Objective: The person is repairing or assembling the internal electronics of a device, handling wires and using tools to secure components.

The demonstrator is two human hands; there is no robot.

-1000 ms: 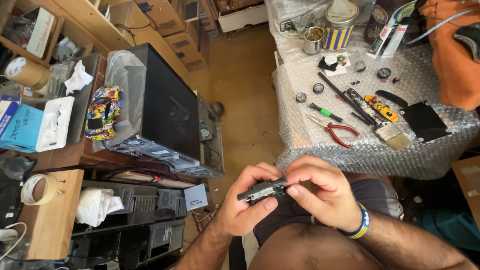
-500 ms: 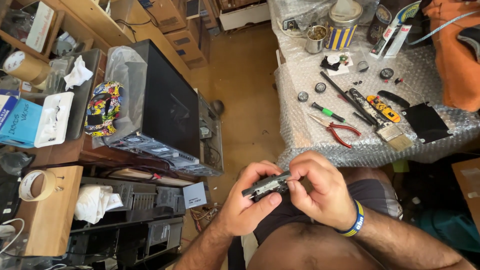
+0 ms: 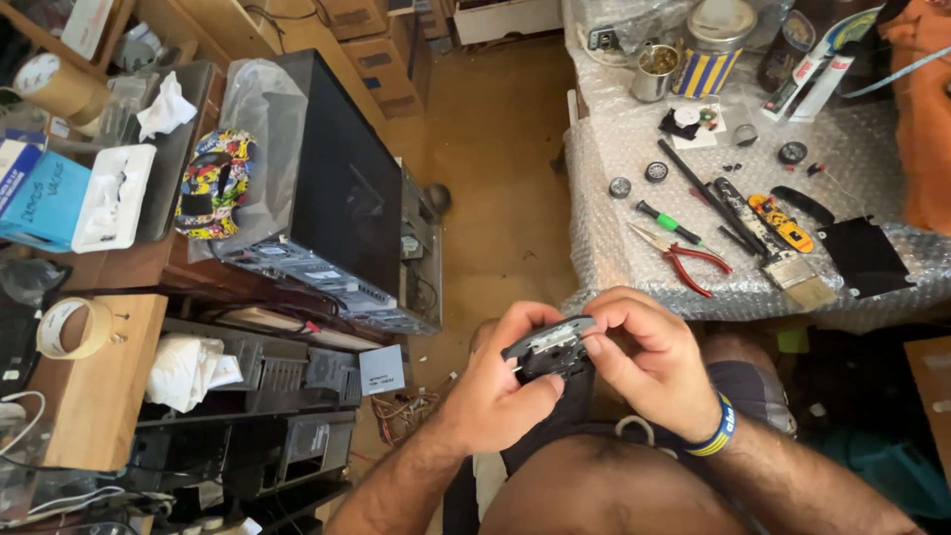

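- Hands gripping a small dark toy-car chassis (image 3: 548,347) over the lap: left hand (image 3: 495,391) cradling underneath, right hand (image 3: 649,362) pinching its top edge.
- Red-handled pliers (image 3: 684,258) lying beyond the chassis on the bubble-wrapped tabletop (image 3: 634,149).

Left hand (image 3: 495,391) and right hand (image 3: 649,362) together over lap, fingers curled, grip closed.
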